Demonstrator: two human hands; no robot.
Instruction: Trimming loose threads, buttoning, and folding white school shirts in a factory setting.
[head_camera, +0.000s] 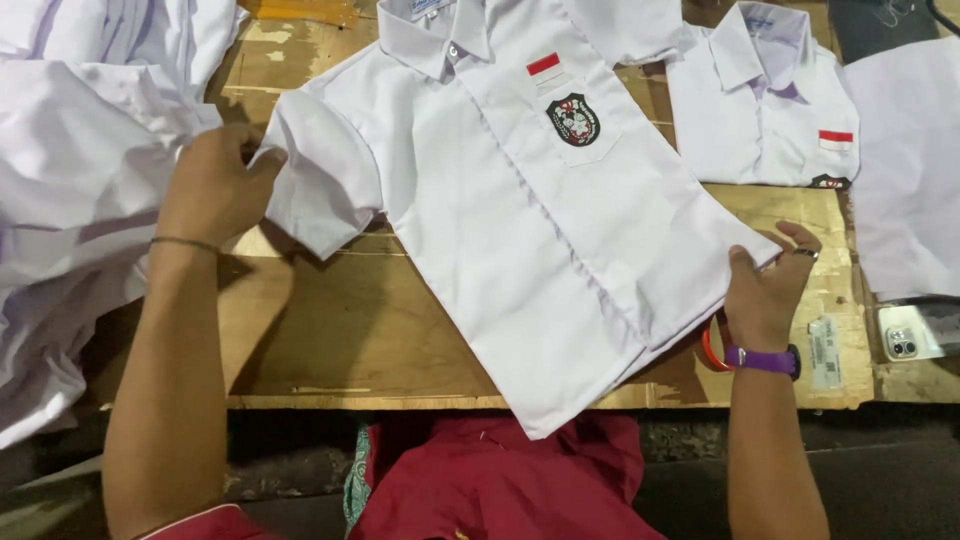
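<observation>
On the wooden table (330, 330), left hand (215, 190) and right hand (765, 295) each pinch the white shirt (520, 230).

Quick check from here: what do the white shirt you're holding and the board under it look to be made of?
White shirt: thin woven cloth, likely cotton or a blend, matte; it creases softly and drapes off the edge where the left hand and right hand grip it. Board: appears to be worn plywood, unfinished; grain, scuffs and chipped patches show.
</observation>
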